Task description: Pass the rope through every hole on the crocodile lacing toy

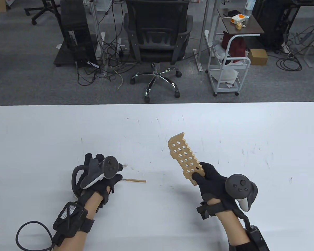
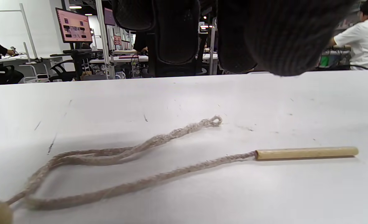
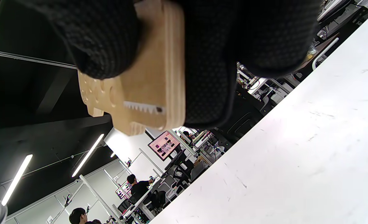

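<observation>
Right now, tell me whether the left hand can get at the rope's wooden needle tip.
Probably yes: the wooden needle tip lies bare on the table just beside the left hand, with nothing between them.

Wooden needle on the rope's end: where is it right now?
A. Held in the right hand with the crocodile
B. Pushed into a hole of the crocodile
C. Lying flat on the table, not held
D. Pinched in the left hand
C: the wooden needle lies flat on the table with the rope trailing from it, the left hand above it; the right hand grips only the crocodile.
</observation>
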Demonstrator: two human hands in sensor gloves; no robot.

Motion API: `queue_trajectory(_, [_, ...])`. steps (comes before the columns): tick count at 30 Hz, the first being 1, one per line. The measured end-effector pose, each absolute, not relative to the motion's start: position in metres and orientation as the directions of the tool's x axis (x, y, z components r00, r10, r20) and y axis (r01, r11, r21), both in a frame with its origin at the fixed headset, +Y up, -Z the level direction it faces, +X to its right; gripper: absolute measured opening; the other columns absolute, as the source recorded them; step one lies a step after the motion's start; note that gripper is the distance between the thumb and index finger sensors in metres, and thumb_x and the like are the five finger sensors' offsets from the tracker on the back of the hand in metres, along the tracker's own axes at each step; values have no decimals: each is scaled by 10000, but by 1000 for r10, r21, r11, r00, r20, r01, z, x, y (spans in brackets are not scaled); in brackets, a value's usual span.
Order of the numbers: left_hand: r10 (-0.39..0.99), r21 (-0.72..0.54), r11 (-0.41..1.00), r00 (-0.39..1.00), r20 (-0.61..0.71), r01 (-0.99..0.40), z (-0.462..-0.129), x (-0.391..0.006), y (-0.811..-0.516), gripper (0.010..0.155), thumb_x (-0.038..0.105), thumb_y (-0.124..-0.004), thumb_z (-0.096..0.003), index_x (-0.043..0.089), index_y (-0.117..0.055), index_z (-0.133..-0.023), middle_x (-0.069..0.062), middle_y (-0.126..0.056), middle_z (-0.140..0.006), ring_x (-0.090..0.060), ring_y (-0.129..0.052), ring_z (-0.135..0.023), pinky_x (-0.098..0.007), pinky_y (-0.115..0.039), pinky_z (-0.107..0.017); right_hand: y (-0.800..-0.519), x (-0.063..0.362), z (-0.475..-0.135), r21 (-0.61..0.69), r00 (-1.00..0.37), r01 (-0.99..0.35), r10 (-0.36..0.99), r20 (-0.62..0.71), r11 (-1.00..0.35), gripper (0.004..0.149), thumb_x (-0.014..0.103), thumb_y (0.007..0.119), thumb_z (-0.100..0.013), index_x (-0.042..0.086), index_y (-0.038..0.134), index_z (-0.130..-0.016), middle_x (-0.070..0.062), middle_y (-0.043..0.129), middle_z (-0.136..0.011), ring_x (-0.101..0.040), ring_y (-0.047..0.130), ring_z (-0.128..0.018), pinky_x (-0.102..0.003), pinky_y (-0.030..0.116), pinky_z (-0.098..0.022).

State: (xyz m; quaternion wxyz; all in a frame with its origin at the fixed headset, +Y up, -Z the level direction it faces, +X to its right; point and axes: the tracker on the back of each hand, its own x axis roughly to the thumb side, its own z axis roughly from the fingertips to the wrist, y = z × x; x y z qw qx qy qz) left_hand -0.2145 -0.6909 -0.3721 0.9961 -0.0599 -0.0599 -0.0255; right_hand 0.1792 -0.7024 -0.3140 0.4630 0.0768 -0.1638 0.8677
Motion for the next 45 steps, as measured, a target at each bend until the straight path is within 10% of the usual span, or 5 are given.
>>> queue_trajectory(23, [-144, -125, 979, 978, 152, 163, -397, -168, -741, 387, 418, -983, -324, 372, -991, -708, 67, -1006, -783, -259, -827, -971, -571, -542, -787, -704, 178, -316, -196, -522, -853, 810, 266, -484, 487, 344, 869, -414, 121, 754, -832, -14, 985, -641, -239, 1087, -438, -448, 848, -376])
queue_trajectory(33, [-372, -178, 897, 908, 192, 405, -399, -142, -750, 434, 427, -851, -405, 262, -878, -805, -2, -933, -823, -331, -787, -972, -589, -526, -793, -707, 174, -316, -183, -528, -849, 806, 267, -495, 489, 345, 871, -413, 117, 758, -830, -17, 987, -643, -239, 1090, -434, -454, 847, -376])
queue_trajectory(45, [-275, -336, 886, 946, 171, 319, -407, -152, -750, 458, 511, -829, -416, 262, -828, -801, -15, -889, -808, -344, -768, -951, -593, -518, -785, -709, 175, -322, -165, -519, -855, 821, 240, -492, 493, 354, 861, -422, 121, 745, -841, -19, 973, -645, -230, 1078, -442, -454, 838, -393])
